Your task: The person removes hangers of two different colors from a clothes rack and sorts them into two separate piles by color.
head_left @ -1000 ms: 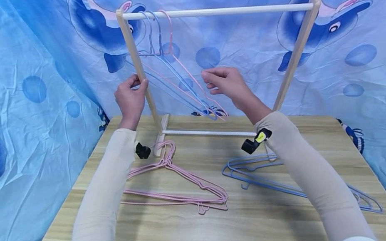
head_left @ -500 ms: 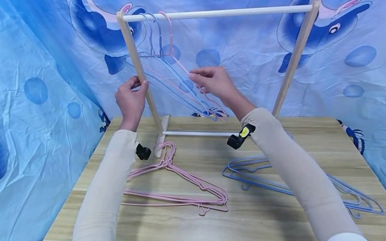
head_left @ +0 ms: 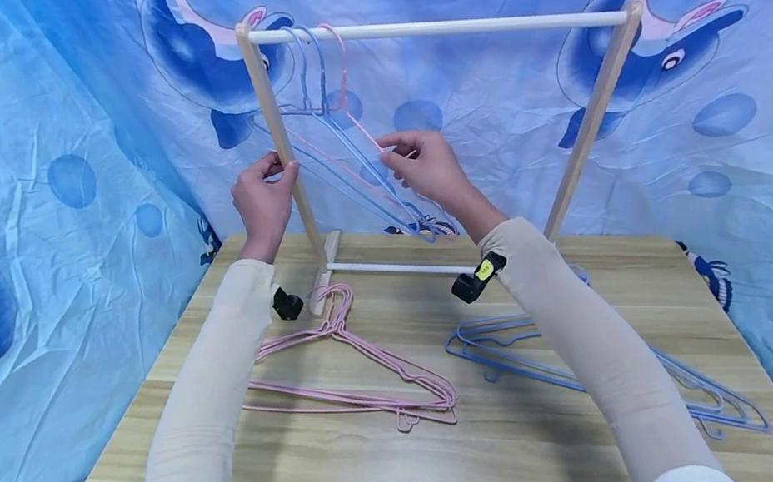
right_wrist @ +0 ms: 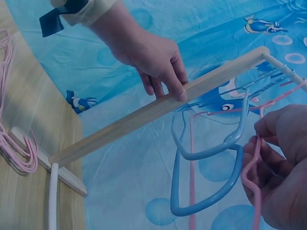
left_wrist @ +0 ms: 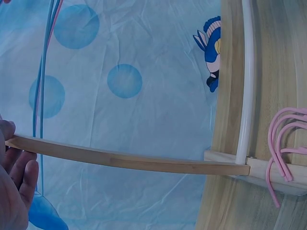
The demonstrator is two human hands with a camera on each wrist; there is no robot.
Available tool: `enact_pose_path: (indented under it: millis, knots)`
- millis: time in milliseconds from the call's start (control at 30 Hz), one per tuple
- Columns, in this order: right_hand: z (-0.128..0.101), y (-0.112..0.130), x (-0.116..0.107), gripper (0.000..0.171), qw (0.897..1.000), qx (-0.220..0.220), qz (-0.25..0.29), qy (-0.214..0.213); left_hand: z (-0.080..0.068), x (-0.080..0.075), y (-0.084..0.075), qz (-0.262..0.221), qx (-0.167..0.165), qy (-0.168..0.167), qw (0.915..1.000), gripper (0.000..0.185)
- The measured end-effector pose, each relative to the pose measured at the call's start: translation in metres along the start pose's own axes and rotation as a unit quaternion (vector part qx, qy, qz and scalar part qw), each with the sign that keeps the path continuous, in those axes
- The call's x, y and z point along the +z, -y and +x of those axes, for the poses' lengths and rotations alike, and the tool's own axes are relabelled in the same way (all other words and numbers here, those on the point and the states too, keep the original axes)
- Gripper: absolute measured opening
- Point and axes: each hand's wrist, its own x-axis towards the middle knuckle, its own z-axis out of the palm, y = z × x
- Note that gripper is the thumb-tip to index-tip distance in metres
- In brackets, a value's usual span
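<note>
The right hand [head_left: 430, 167] has moved left since a second ago; its fingers [right_wrist: 268, 127] now pinch the pink hanger [head_left: 360, 123] on the rail [head_left: 444, 28]. Left fingers [right_wrist: 168, 79] stay curled round the post [head_left: 277, 136]. Three hangers hang: two blue, one pink. Pink pile [head_left: 354, 368] and blue pile [head_left: 517, 347] lie on the counter [head_left: 393, 476], uncountable.

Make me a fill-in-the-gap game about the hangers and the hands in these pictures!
1. The left hand holds the rack's wooden ____.
2. The right hand pinches a hanging hanger coloured ____.
3. The pile of pink hangers lies on the ____.
4. The blue hangers on the table lie under the person's ____ arm.

Missing words: post; pink; table; right
</note>
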Motion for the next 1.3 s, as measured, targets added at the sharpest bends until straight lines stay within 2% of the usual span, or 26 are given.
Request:
enact_pose_path:
  millis: [267,600,833,1067,1300]
  knots:
    - [-0.003,0.003,-0.004,0.025,0.996,-0.026,-0.077,-0.032,-0.001,0.0,0.0,-0.005,-0.004,0.001,1.0,0.041]
    - [-0.009,0.012,-0.023,0.026,0.994,-0.034,-0.095,-0.045,-0.002,0.001,-0.001,-0.01,0.008,-0.002,0.9999,0.039]
    - [-0.018,0.022,-0.041,0.025,0.988,-0.061,-0.124,-0.067,-0.001,0.001,-0.001,-0.004,0.003,-0.003,1.0,0.04]
    - [-0.029,0.024,-0.06,0.025,0.984,-0.07,-0.147,-0.077,0.0,0.001,0.0,-0.005,0.005,-0.002,1.0,0.04]
    - [-0.048,0.019,-0.079,0.027,0.973,-0.092,-0.193,-0.09,0.0,0.0,0.0,-0.001,0.009,-0.002,1.0,0.038]
